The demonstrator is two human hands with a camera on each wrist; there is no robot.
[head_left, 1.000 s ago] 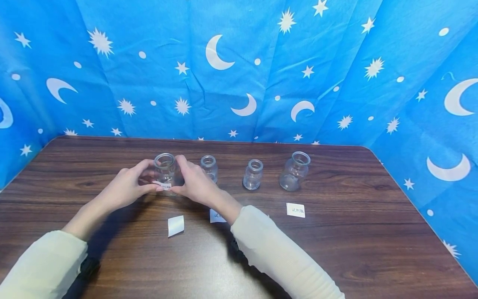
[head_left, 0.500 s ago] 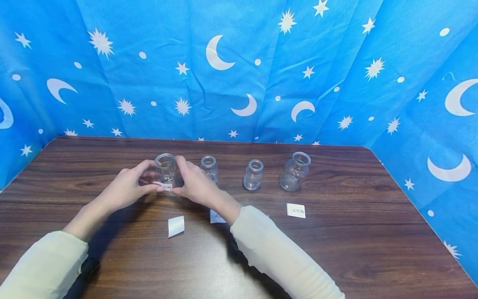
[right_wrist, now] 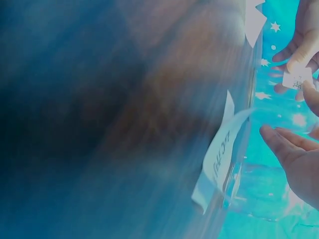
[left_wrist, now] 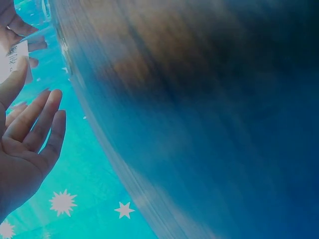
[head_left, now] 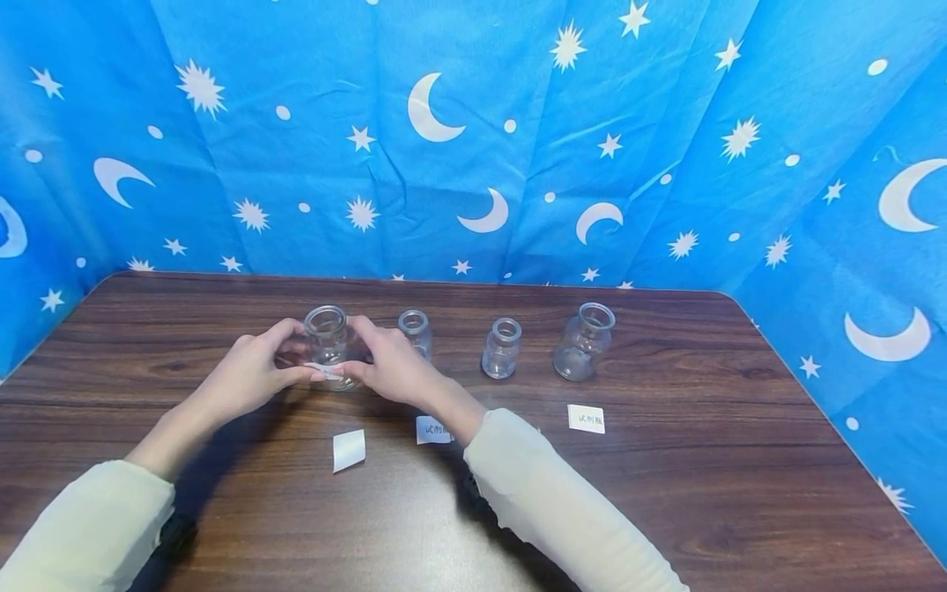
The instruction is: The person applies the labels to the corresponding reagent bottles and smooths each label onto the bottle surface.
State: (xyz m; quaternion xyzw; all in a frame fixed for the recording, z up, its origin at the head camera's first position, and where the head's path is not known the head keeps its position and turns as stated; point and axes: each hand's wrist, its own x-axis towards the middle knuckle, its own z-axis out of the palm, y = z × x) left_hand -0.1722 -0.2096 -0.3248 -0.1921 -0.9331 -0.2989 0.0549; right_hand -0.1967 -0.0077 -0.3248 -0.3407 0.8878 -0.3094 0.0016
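At the left of the group stands a clear wide-mouthed glass jar, with my two hands around it. Fingers of my left hand reach round its left side, and the thumb is on a small white printed label at the jar's front. From the other side my right hand holds the jar, its thumb at the label's right end. Close up in the right wrist view, the printed label lies between both thumbs. Part of the jar's lower body is hidden by my fingers.
Right of my hands stand two small glass jars, one nearer and one farther, then a larger jar. Two printed labels, a middle one and a right one, plus a blank white slip, lie on the wooden table.
My right hand has shifted slightly to the right and its thumb has lifted a little. The label at the jar now looks bent, its print less readable in the head view.
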